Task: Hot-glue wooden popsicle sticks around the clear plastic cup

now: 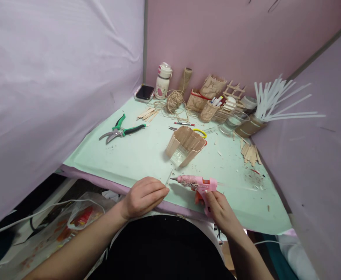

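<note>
In my right hand [219, 208] is a pink hot glue gun [201, 184], gripped by its handle near the table's front edge. Its dark nozzle points left, and a clear glue stick trails from its back. My left hand [146, 196] is closed, fingers pinched on a thin pale stick [169, 175] that stands up just beside the nozzle. Whether nozzle and stick touch I cannot tell. Just beyond both hands sits a container made of wooden craft sticks [189, 144], its near side open and a clear base showing.
Green-handled pruning shears [119, 131] lie at left. Behind the container are yellow-handled scissors [200, 133], a pen [184, 123] and a twine ball [174, 101]. Craft sticks [249, 153] lie at right, near white glue sticks [271, 99] in a holder. A bottle [162, 82] and phone [145, 92] stand at the back.
</note>
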A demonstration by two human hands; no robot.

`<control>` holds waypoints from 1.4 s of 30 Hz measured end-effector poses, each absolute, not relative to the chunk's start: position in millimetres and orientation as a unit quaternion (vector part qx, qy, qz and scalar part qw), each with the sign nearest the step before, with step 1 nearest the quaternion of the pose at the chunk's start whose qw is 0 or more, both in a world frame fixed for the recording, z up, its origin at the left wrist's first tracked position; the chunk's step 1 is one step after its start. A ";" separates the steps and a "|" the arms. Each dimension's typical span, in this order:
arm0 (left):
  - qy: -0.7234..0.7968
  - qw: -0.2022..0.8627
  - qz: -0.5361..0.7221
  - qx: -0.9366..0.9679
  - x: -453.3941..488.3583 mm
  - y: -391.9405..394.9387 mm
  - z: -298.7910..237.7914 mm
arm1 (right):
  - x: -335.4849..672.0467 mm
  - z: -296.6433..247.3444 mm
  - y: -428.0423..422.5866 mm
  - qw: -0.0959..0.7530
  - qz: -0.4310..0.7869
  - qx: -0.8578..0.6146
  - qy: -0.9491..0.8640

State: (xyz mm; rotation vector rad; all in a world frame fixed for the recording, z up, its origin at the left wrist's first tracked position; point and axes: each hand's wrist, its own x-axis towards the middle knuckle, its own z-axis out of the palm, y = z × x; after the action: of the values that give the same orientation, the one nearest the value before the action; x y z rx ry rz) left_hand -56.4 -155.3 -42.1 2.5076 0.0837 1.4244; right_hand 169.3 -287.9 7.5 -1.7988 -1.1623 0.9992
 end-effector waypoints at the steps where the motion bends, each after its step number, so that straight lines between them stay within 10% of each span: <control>1: 0.028 0.129 0.490 0.862 -56.3 -155.2 -42.3 | 169.1 7.9 -287.8 0.379 0.393 -0.705 -0.453; 42: 0.025 0.138 0.489 0.861 -56.7 -155.4 -42.1 | 169.7 5.3 -279.4 0.382 0.384 -0.730 -0.416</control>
State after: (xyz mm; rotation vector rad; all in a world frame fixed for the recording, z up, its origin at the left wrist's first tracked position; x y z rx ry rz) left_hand -56.7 -155.4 -42.1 2.4907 0.0717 1.4149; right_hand 169.7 -279.4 5.3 -1.8622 -1.0613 0.9797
